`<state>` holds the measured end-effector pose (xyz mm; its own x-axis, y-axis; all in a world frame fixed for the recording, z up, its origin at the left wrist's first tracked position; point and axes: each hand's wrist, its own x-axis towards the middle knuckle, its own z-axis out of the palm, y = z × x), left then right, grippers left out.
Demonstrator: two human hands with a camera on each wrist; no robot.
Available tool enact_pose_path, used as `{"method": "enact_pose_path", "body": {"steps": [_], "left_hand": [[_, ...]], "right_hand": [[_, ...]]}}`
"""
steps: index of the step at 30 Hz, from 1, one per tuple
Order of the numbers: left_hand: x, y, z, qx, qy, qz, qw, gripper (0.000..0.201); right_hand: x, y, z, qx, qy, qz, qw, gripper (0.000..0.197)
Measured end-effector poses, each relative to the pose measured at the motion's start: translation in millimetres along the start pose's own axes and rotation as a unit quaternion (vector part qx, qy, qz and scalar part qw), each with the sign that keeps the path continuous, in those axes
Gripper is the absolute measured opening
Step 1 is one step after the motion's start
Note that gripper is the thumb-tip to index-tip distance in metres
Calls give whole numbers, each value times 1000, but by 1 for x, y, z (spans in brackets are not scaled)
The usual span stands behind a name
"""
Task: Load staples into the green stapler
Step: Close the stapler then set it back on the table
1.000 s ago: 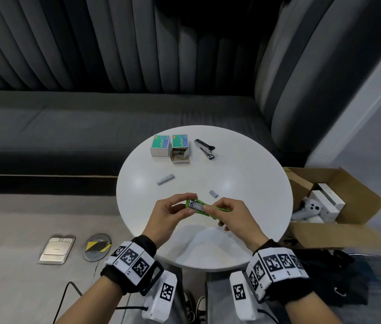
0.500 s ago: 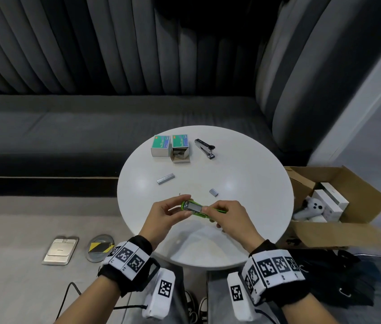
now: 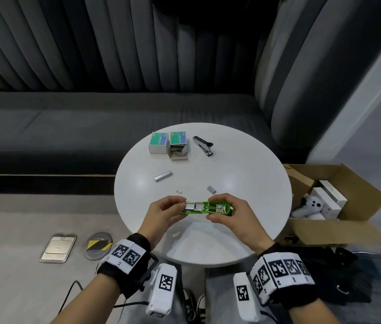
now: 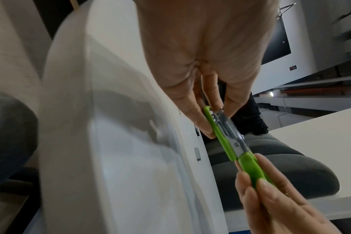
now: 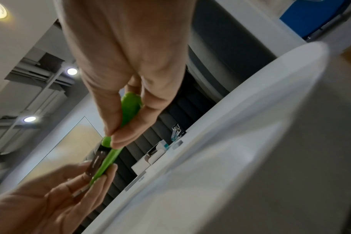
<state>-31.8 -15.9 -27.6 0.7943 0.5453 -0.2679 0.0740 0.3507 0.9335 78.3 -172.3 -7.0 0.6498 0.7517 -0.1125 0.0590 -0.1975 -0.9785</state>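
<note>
The green stapler is held flat, opened out lengthwise, above the near part of the round white table. Its metal staple channel faces up. My left hand pinches the metal front end. My right hand pinches the green top cover at the other end. A long strip of staples and a short piece of staples lie on the table beyond the hands, with a single loose staple between them.
Two green-topped staple boxes, the right one open, and a black-and-silver stapler sit at the table's far side. An open cardboard box stands on the floor to the right. A dark sofa runs behind.
The stapler has swung from a folded, tilted pose to lying opened out and level between both hands. The hands have drawn apart to its two ends.
</note>
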Motion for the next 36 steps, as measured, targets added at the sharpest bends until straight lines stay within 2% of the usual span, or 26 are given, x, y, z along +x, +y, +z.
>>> {"method": "enact_pose_path", "body": {"steps": [4, 8, 14, 21, 24, 27, 31, 36], "left_hand": [[-1, -1, -1, 21, -16, 25, 999, 12], [-4, -1, -3, 97, -34, 66, 992, 25], [-4, -8, 0, 193, -26, 108, 975, 20], [-2, -17, 2, 300, 5, 149, 942, 16], [-4, -18, 4, 293, 12, 155, 943, 14], [-5, -17, 3, 231, 11, 140, 963, 15], [-3, -17, 6, 183, 26, 152, 971, 32], [-4, -21, 6, 166, 40, 166, 971, 34]], "right_hand": [[-3, 2, 0, 34, 18, -12, 999, 33], [-3, 3, 0, 75, 9, -17, 997, 34], [-1, 13, 5, 176, 40, -20, 983, 28], [3, 21, 12, 133, 36, -56, 989, 24], [5, 24, 13, 89, 31, -64, 994, 25], [5, 28, 15, 58, 26, -59, 996, 26], [4, 32, 17, 51, 27, -53, 997, 25], [6, 35, 19, 58, 14, -31, 998, 23]]}}
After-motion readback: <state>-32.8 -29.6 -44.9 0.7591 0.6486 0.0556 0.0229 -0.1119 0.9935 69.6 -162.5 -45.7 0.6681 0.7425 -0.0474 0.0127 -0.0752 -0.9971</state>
